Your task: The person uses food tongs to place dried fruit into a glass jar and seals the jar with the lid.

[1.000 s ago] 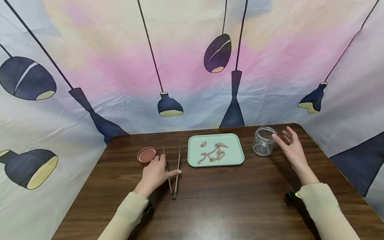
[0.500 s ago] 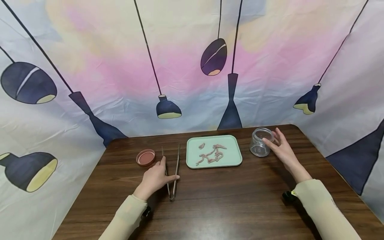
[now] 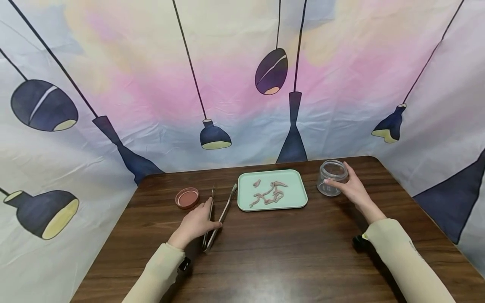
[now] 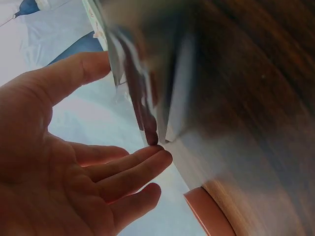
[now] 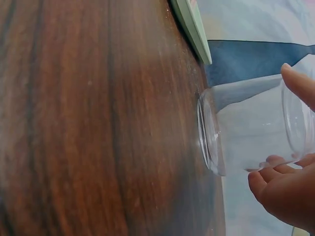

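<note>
Long metal tweezers lie slanted on the table, their two arms spread and the bend toward the near side. My left hand pinches them: in the left wrist view the thumb meets one arm and the fingertips reach the other. At the right, a clear jar without a lid stands upright. My right hand grips it from the right, thumb in front and fingers behind. In the right wrist view the jar's base is at the tabletop.
Between the hands lies a pale green tray with several thin pinkish-brown strips on it. A reddish-brown round lid lies left of the tweezers. The wooden table ends at a patterned cloth backdrop.
My right hand has moved left and closed around the jar. The tweezers have turned clockwise under my left hand, their bend swinging left and their tips to the right, near the tray.
</note>
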The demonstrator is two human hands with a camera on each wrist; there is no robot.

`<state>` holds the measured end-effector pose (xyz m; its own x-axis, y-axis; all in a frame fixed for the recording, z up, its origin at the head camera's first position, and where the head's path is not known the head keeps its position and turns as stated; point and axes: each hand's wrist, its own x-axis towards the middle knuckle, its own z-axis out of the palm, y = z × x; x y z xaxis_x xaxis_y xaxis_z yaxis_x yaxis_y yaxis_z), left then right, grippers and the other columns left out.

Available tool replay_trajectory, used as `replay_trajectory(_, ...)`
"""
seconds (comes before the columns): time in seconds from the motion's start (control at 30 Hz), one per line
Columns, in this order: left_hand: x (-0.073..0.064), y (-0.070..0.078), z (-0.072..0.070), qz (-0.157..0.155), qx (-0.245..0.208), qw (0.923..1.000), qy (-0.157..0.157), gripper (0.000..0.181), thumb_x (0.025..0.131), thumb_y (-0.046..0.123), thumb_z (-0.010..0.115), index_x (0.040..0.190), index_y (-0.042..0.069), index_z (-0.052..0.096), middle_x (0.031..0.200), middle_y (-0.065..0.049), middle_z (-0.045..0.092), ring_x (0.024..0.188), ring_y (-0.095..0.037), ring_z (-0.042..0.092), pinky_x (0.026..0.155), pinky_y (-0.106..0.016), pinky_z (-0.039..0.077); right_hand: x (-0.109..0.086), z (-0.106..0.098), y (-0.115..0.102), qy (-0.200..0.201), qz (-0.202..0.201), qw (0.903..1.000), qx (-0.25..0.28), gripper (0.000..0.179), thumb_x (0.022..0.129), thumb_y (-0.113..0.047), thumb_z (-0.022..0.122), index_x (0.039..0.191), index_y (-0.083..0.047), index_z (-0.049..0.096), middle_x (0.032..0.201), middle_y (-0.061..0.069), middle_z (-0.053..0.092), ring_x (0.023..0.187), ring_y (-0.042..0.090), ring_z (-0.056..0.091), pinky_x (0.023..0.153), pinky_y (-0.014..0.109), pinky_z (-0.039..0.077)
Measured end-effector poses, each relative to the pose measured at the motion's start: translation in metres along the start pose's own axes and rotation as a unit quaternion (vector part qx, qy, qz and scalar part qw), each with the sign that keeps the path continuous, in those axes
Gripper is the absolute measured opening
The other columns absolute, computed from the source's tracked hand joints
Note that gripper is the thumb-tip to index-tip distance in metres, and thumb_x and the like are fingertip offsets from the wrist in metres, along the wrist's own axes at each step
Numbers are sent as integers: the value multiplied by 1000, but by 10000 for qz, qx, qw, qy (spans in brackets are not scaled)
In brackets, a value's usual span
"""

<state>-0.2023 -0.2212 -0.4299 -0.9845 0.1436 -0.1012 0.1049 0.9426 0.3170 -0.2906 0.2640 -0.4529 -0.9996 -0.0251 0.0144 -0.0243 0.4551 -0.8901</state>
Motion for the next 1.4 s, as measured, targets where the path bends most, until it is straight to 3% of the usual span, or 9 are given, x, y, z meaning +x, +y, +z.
replay_trajectory(0.43,-2,-21,-3,36,-252,9996,89,90,84,16,79,152,-13,29,145,-36,43,124,-48,53,95,-57,47,-4,5,-2,102,-8,9998,155,115,90,-46,76,162,-9,-5,161,31,14,144,52,22,109,67,27)
replay_trajectory(0.63,1,-28,-2,14,-165,9998,95,91,84,22,81,149,-17,30,144,-37,44,126,-49,51,99,-58,44,-16,10,-3,147,172,9995,229,117,90,-46,75,162,-9,-9,163,31,8,145,53,19,109,67,28)
replay_trajectory(0.87,3,-38,-3,178,-57,9998,-76,92,84,28,83,148,-17,34,143,-37,46,128,-48,50,101,-58,43,-19,19,-4,355,149,9974,609,113,88,-42,79,163,-7,1,161,28,18,147,48,22,111,63,28)
replay_trajectory(1.17,6,-55,3,406,-338,9979,383,74,89,24,77,143,-14,45,138,-32,54,121,-45,58,96,-58,46,-20,21,-2,204,352,9977,537,115,88,-46,77,163,-10,-1,163,28,15,149,47,16,111,66,26)
replay_trajectory(1.33,10,-53,-10,655,-582,9936,711,60,93,23,75,138,-9,53,116,-25,67,97,-36,65,82,-54,50,-19,19,-2,212,309,9980,515,115,88,-48,77,163,-11,-2,163,27,13,149,48,14,110,67,26)
replay_trajectory(1.4,13,-51,-19,691,-575,9926,812,58,94,24,74,138,-8,54,116,-24,66,98,-36,64,82,-54,49,-19,18,-1,233,290,9978,548,115,88,-48,77,163,-11,-2,163,27,15,149,48,16,111,67,26)
